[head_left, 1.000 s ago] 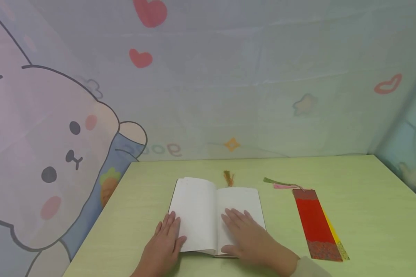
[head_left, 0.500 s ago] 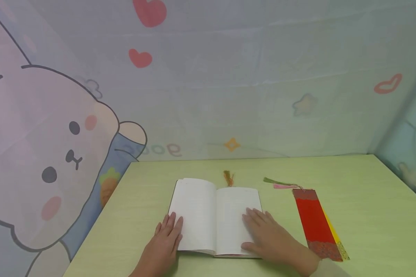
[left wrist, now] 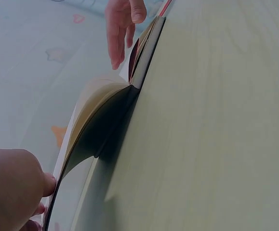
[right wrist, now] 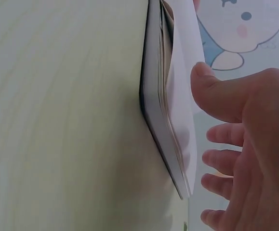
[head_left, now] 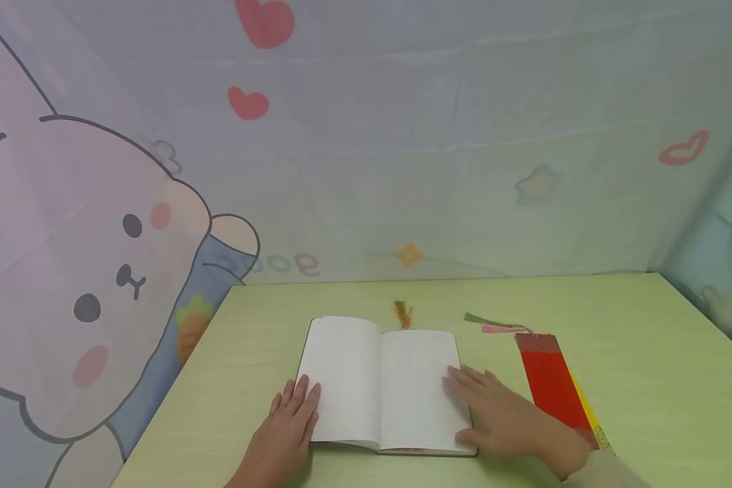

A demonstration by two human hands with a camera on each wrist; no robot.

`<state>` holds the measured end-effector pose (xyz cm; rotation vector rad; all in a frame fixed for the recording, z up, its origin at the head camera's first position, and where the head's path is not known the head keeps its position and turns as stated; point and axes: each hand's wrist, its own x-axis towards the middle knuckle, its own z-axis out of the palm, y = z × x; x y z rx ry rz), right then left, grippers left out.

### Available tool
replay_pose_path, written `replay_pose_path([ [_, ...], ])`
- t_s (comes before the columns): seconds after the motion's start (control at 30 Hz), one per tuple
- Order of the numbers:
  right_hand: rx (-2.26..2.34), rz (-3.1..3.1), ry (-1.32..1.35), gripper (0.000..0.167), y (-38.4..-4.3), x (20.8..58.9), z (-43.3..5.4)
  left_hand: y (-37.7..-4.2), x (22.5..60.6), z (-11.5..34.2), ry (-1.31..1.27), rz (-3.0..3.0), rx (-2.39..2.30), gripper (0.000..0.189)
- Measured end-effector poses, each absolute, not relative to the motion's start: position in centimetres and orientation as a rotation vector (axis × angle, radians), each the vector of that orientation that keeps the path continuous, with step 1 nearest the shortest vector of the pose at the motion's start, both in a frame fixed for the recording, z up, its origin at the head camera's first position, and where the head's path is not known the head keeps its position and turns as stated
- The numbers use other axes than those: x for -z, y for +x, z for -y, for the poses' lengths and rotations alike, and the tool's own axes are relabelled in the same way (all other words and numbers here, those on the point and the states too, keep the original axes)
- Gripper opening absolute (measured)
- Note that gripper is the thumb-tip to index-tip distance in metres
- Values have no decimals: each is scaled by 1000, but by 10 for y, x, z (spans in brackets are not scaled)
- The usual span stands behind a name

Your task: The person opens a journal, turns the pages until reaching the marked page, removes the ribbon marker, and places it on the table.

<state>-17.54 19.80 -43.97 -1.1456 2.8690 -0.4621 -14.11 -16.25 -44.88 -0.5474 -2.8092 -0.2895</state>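
Left hand [head_left: 280, 427] is relaxed, straight fingers resting on the left edge of the book [head_left: 348, 379]. Book's lying open on the surface [head_left: 659, 352], blank-looking pages up, with a tassel [head_left: 402, 314] at its top edge. Right hand [head_left: 503, 415] is loose and empty at the book's right edge, can't tell if touching. Rightmost, a red bookmark [head_left: 552, 383] overlaps a yellow one [head_left: 588, 407].
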Motion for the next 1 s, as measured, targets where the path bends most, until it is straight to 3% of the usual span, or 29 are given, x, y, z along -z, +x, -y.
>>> replay_pose_path([
  [0.37,451,-2778,-1000,85,-176,443,-203,-141,449,162,-532,2830,269,40],
  [0.77,446,-2836,-1025,80,-176,446,-204,-141,447,161,-530,2824,286,39],
  [1.0,459,-2916,-1071,68,-176,449,-201,-140,448,161,-520,2834,304,39],
])
